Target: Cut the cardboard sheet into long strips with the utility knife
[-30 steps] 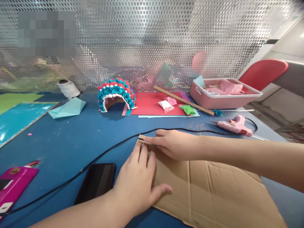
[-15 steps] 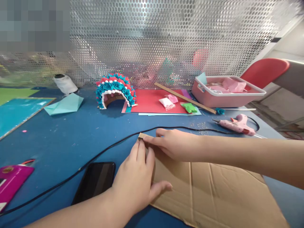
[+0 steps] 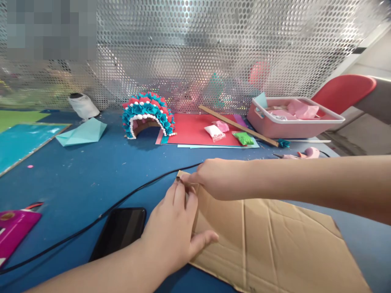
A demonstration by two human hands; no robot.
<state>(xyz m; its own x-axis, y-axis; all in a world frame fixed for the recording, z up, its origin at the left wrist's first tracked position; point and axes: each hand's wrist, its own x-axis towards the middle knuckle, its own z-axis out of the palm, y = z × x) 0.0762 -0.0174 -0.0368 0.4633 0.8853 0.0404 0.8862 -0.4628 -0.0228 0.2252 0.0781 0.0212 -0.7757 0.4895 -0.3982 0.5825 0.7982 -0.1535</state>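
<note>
A brown cardboard sheet (image 3: 256,240), creased in several places, lies at the front with its far left corner folded up. My left hand (image 3: 174,228) grips the sheet's left edge, fingers pressed together against the fold and thumb stretched over the surface. At the same corner, my right hand (image 3: 215,179) reaches in from the right, its index finger against the small folded end and the other fingers curled on the cardboard. The fingertips of both hands nearly meet there, and the underside of the fold is hidden.
A phone (image 3: 120,230) and a black cord (image 3: 122,200) lie left of the cardboard. The pink glue gun (image 3: 310,153) is partly behind my right forearm. Farther back are a flower-covered arch (image 3: 148,112), red paper (image 3: 186,128), small packets, and a pink basket (image 3: 293,128) by a perforated metal screen.
My right forearm and hand have shifted slightly up, now covering much of the glue gun. The right fingers curl more at the corner. My left hand stays almost in place.
</note>
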